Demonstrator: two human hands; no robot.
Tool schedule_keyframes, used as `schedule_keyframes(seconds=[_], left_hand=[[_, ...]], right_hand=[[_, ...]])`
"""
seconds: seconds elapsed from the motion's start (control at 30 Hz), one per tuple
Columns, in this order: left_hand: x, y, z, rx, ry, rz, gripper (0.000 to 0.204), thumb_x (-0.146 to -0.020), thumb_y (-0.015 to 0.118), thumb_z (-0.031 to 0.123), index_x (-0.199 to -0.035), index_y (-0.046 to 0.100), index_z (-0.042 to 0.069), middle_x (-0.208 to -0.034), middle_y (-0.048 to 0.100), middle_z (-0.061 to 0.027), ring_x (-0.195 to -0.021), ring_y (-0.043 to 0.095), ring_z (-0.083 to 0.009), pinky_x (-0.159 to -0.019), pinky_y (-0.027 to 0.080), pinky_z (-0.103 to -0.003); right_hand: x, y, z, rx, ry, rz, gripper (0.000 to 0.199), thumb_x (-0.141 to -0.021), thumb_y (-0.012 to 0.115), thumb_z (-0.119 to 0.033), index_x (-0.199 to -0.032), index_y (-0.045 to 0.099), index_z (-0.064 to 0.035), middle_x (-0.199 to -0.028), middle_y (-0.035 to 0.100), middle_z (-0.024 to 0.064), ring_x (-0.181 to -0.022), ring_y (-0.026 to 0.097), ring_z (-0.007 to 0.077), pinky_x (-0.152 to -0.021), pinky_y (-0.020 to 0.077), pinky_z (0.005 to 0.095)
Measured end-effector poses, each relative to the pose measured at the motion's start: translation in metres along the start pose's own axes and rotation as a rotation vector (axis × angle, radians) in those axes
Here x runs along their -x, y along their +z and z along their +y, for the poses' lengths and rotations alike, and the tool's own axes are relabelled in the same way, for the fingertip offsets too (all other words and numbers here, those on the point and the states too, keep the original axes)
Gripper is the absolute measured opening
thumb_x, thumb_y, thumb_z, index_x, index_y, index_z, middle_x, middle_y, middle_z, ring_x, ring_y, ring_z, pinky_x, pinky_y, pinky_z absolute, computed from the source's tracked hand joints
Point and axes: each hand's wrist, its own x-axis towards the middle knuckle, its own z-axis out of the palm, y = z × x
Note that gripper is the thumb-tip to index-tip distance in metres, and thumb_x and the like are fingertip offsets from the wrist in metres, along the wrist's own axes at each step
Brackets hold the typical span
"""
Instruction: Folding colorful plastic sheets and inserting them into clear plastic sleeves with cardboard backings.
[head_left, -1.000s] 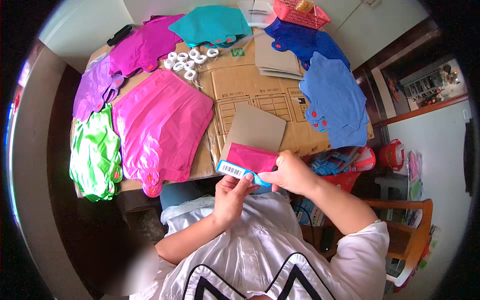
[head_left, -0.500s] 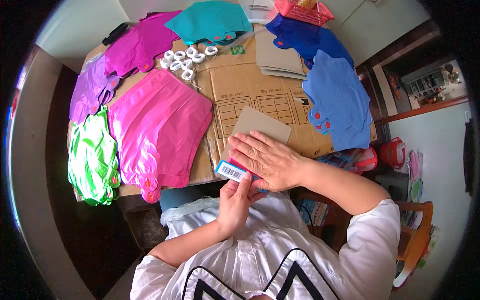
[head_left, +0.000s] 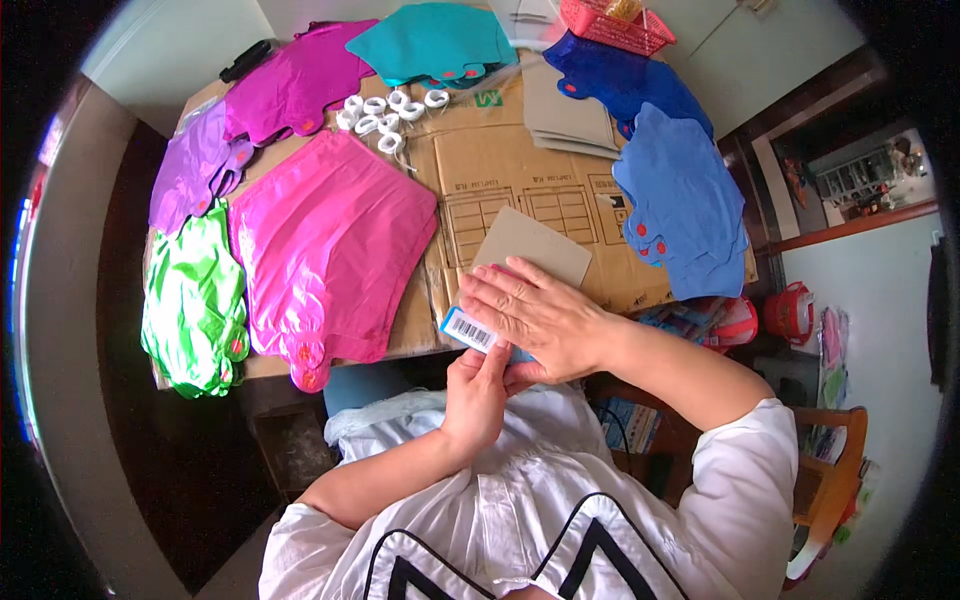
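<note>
Cardboard (head_left: 470, 150) spreads beyond both hands: left hand (head_left: 474, 400) pinches label (head_left: 468, 329); right hand (head_left: 545, 325), no longer pinching, lies open against card (head_left: 535, 248), apparently pressing.

Small workroom, cardboard-covered table (head_left: 480, 150), stacks of coloured sheets (head_left: 685, 190), wooden chair (head_left: 848, 455)

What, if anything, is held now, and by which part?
The left hand pinches the label near its lower right end, thumb on top. The right hand lies flat over part of the card; whether it grips anything cannot be told.
</note>
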Motion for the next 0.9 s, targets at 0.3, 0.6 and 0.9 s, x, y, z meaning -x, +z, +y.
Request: schedule_keyframes(seconds=[0.3,0.6,0.9], left_hand=[[0.015,-0.010,0.029,0.119,-0.181,-0.139,0.026,-0.100,0.043,0.016,-0.116,0.054,-0.001,-0.108,0.065,-0.0122,-0.093,0.066,-0.0247,-0.088,0.052,-0.039],[0.016,-0.021,0.014,0.012,0.021,-0.046,0.021,-0.099,0.050,0.015,-0.109,0.060,0.000,-0.098,0.066,-0.0059,-0.081,0.065,-0.0149,-0.075,0.056,-0.032],[0.017,-0.016,0.017,-0.011,0.025,0.095,0.014,-0.095,0.058,0.017,-0.100,0.062,0.005,-0.091,0.068,-0.0032,-0.079,0.066,-0.0135,-0.073,0.057,-0.032]], right_hand=[[-0.003,0.007,-0.015,0.001,-0.040,-0.024,0.097,-0.080,0.057,-0.058,-0.145,0.022,0.0054,-0.153,0.018,0.0222,-0.144,0.016,0.0327,-0.117,0.0107,0.0472],[-0.004,0.019,-0.025,-0.007,-0.060,0.114,0.078,-0.086,0.057,-0.038,-0.142,0.028,0.0069,-0.150,0.026,0.0229,-0.141,0.023,0.0346,-0.117,0.0141,0.0475],[-0.108,-0.089,0.092,-0.123,0.168,0.494,0.009,-0.081,0.063,-0.010,-0.088,0.065,-0.0040,-0.095,0.061,0.0110,-0.087,0.062,0.0288,-0.075,0.0496,0.0378]])
